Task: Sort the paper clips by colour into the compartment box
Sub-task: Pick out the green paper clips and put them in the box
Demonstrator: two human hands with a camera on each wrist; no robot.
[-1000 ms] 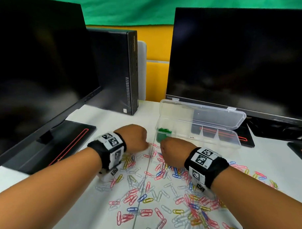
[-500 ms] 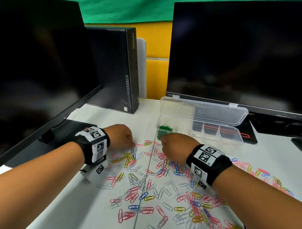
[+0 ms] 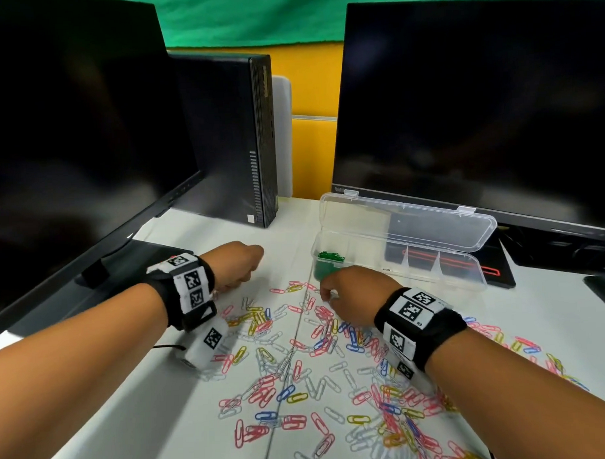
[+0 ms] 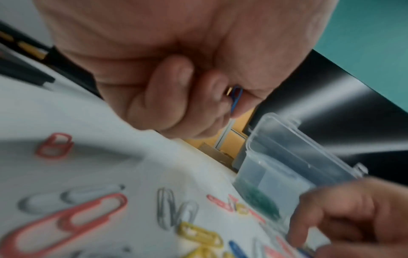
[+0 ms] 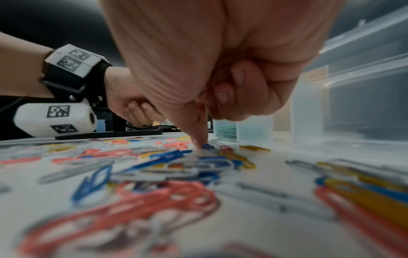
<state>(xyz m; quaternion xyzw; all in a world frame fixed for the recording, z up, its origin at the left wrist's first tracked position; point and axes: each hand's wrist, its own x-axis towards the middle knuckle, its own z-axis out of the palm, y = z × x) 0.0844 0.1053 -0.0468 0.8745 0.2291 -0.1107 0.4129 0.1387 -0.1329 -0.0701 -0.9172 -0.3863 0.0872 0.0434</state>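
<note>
Red, yellow, blue and white paper clips (image 3: 298,360) lie scattered over the white table. The clear compartment box (image 3: 467,278) stands behind them with its lid open, and green clips (image 3: 330,257) fill its leftmost compartment. My left hand (image 3: 239,266) hovers left of the box as a fist; in the left wrist view its curled fingers hold a blue clip (image 4: 236,99). My right hand (image 3: 351,293) is low at the box's front left corner, fingers curled, and its fingertips (image 5: 202,139) pinch down on a blue clip (image 5: 208,146) lying on the table.
Two dark monitors (image 3: 478,103) (image 3: 67,117) and a black PC tower (image 3: 243,145) stand behind the table. The black monitor bases (image 3: 100,270) (image 3: 498,267) flank the box. A seam (image 3: 286,384) runs down the tabletop.
My left hand has drawn back to the left, away from the box, still closed. The right hand stays by the box's corner and has lowered onto the clips.
</note>
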